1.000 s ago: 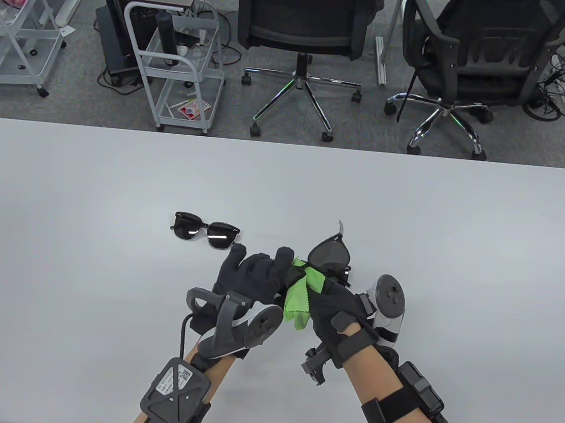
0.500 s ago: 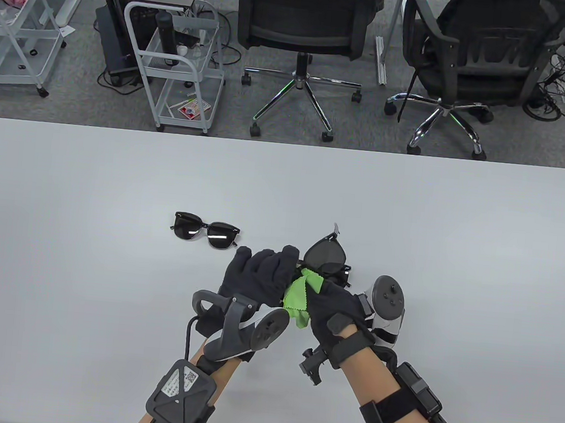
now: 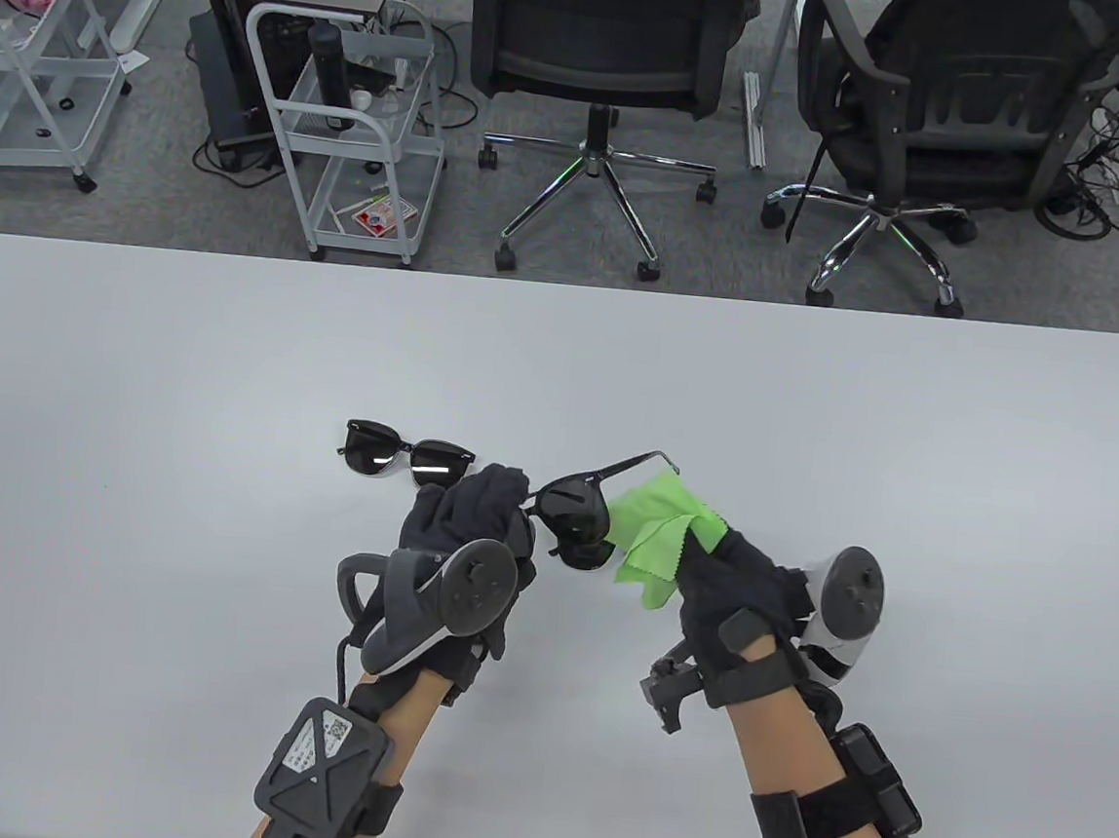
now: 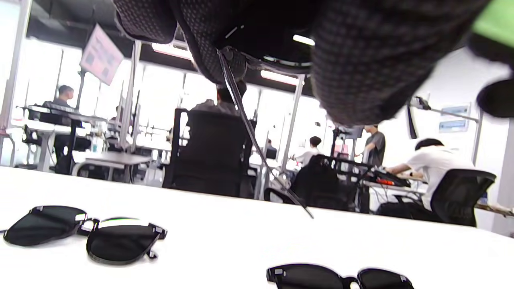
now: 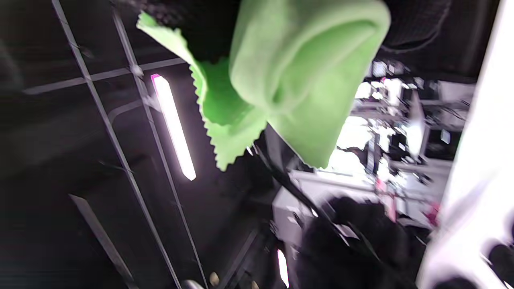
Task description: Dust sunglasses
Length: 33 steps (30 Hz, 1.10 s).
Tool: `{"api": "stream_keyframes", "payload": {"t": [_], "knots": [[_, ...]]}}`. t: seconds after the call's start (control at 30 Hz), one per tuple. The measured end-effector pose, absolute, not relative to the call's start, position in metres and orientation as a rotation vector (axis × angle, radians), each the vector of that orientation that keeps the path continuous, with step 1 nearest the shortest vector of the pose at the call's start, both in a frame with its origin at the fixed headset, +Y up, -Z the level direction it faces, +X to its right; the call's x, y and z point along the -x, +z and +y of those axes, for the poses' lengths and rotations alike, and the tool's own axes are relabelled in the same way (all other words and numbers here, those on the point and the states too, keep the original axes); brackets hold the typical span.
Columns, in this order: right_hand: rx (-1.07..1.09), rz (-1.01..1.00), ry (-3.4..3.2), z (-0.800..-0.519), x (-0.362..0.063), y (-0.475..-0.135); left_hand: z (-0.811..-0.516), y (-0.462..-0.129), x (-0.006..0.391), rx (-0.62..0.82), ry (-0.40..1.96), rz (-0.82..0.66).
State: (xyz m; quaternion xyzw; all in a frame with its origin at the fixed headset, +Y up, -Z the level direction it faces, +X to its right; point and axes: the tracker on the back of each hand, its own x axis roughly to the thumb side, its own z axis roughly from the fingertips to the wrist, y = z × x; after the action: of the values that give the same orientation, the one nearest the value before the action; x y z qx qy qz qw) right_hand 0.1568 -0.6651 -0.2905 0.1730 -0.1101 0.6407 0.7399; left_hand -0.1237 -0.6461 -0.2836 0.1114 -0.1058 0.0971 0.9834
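My left hand (image 3: 498,502) grips a pair of black sunglasses (image 3: 572,520) by one end and holds them above the table. One temple arm (image 3: 629,464) sticks out to the right; it also shows in the left wrist view (image 4: 257,144). My right hand (image 3: 710,540) pinches a green cloth (image 3: 655,535), which touches the right side of the held sunglasses. The cloth hangs folded in the right wrist view (image 5: 289,80). A second pair of sunglasses (image 3: 407,456) lies on the table left of my left hand, also in the left wrist view (image 4: 86,235).
A third pair of sunglasses (image 4: 341,278) lies on the white table (image 3: 171,502) below my left hand in the left wrist view. Two office chairs (image 3: 602,41) and white carts (image 3: 360,128) stand beyond the table's far edge.
The hands have drawn apart: the left hand moved left with the sunglasses, which turned with a temple arm out, and the right hand moved right and up with the cloth.
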Motion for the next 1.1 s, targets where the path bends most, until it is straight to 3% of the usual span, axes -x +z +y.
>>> {"api": "stream_keyframes", "payload": {"t": [0.2,0.37,0.73,0.93,1.03,1.1], "knots": [[-0.455,-0.561,1.708,-0.637,-0.181,-0.281,-0.649,-0.289,0.134,-0.215,0.128,-0.236],[-0.785,-0.305,1.931,-0.634,-0.151,-0.285,-0.649,-0.286,0.130,-0.223,0.111,-0.307],[-1.007,-0.063,2.031,-0.628,-0.122,-0.279,-0.643,-0.274,0.111,-0.342,-0.080,-0.414],[-0.966,-0.144,2.111,-0.633,-0.122,-0.279,-0.633,-0.252,0.087,-0.399,0.027,-0.570],[-0.946,-0.162,2.097,-0.632,-0.123,-0.278,-0.629,-0.244,0.081,-0.496,-0.054,-0.570],[-0.948,-0.174,2.130,-0.630,-0.120,-0.277,-0.631,-0.247,0.085,-0.486,-0.028,-0.573]]}}
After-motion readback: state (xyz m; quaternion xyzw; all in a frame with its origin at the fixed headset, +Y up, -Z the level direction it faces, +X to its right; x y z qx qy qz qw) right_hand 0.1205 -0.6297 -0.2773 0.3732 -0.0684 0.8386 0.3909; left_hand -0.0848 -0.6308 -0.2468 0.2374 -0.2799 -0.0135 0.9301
